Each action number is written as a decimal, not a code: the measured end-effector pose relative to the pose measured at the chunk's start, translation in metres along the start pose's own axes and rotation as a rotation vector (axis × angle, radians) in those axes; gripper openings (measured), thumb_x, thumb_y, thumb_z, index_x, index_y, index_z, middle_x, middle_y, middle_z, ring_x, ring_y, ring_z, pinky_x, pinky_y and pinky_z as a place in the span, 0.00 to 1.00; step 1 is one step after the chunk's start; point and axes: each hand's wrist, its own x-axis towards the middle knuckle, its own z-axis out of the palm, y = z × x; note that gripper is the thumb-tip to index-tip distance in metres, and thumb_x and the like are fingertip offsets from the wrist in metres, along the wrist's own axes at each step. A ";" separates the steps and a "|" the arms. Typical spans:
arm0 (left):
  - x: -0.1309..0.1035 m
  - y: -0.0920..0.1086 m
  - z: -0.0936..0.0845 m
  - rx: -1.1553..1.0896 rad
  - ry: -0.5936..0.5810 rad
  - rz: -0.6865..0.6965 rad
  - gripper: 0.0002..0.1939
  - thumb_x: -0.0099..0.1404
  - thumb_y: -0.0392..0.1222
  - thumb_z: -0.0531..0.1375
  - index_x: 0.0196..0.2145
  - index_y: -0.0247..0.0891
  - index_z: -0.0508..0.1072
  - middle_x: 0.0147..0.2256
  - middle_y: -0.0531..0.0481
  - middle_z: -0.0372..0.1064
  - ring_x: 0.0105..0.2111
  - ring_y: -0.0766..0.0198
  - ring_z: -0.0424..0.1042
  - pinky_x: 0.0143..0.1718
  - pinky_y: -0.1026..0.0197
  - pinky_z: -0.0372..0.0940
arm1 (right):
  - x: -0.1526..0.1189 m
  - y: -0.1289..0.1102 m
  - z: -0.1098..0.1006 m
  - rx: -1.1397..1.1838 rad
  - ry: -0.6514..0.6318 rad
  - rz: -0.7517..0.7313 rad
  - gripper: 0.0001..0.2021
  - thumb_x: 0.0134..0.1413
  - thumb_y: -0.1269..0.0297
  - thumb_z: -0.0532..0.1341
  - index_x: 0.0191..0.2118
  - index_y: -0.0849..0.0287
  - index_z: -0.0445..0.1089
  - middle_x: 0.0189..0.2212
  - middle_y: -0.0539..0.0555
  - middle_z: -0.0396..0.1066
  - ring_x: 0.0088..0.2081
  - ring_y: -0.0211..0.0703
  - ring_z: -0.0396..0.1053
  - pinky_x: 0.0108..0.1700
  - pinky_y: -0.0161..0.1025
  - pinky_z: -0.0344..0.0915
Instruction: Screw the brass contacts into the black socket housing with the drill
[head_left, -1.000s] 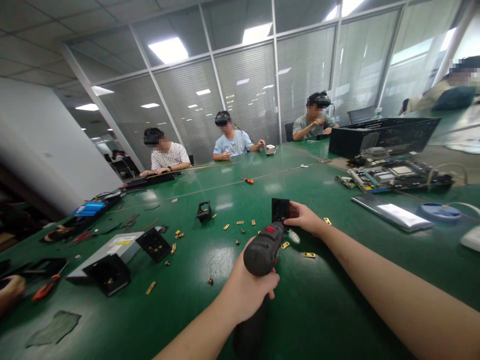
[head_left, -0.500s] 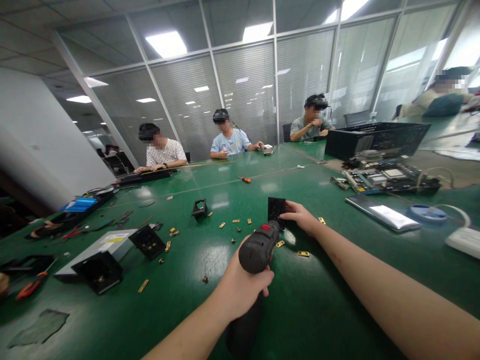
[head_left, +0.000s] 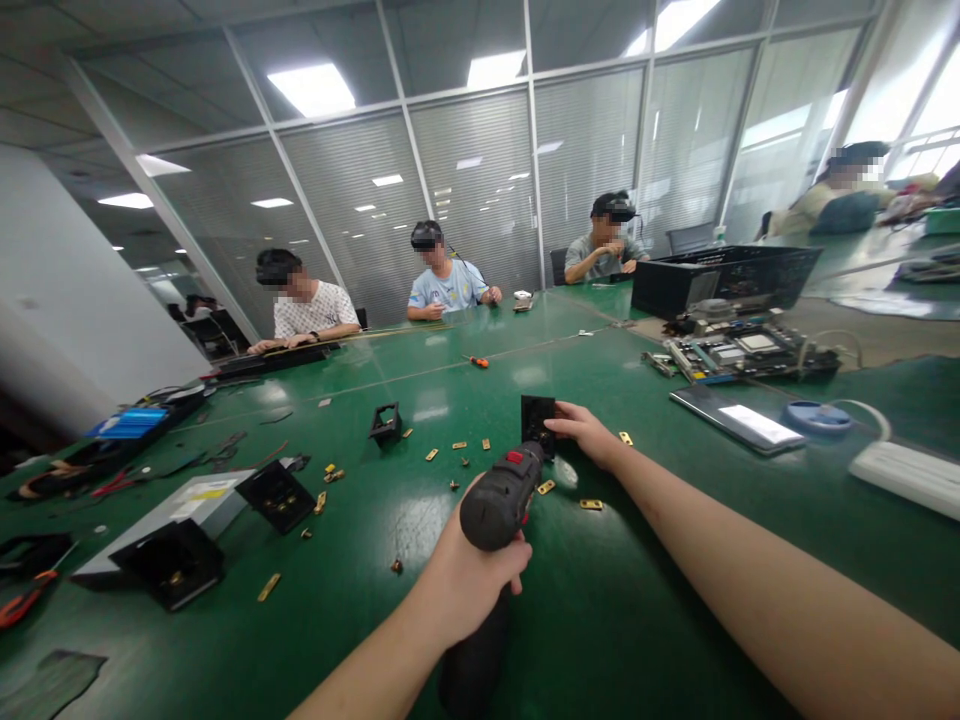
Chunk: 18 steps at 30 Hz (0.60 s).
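My left hand is wrapped round the grip of a black cordless drill with a red switch on top. The drill's nose points away from me, at a black square plastic piece standing on edge. My right hand pinches that piece by its right side. Whether the bit touches it is hidden behind the drill. Around my hands lie small brass plates and small brass screws. Farther left, two similar black pieces, one square panel and one open box, carry brass parts.
A black frame stands beyond the loose plates. At left are a grey metal box and an orange-handled screwdriver. A phone, circuit boards and a black case occupy the right. Several people sit across the green table.
The view has turned slightly right, so everything sits farther left. The drill stays at the black piece, and both hands keep their hold. A co-worker across has drawn a hand back from a small white object.
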 end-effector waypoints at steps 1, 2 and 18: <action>0.001 -0.002 0.000 -0.003 -0.001 0.003 0.11 0.52 0.33 0.61 0.34 0.40 0.66 0.22 0.59 0.66 0.19 0.65 0.66 0.24 0.61 0.61 | 0.000 0.000 0.000 0.000 0.003 0.001 0.16 0.64 0.59 0.61 0.53 0.61 0.68 0.48 0.57 0.71 0.46 0.46 0.72 0.48 0.49 0.72; 0.001 -0.003 -0.001 -0.005 -0.003 0.006 0.11 0.52 0.33 0.60 0.35 0.40 0.66 0.22 0.59 0.66 0.18 0.65 0.66 0.24 0.61 0.61 | 0.001 0.001 0.000 0.001 0.005 0.003 0.16 0.64 0.59 0.61 0.53 0.61 0.68 0.48 0.57 0.71 0.46 0.46 0.72 0.48 0.49 0.72; 0.001 0.001 -0.001 0.040 0.010 0.016 0.09 0.52 0.37 0.61 0.33 0.39 0.67 0.23 0.58 0.67 0.19 0.65 0.67 0.25 0.60 0.63 | 0.002 0.000 0.001 0.072 0.019 0.042 0.16 0.65 0.58 0.60 0.53 0.62 0.69 0.47 0.57 0.72 0.44 0.45 0.73 0.46 0.48 0.72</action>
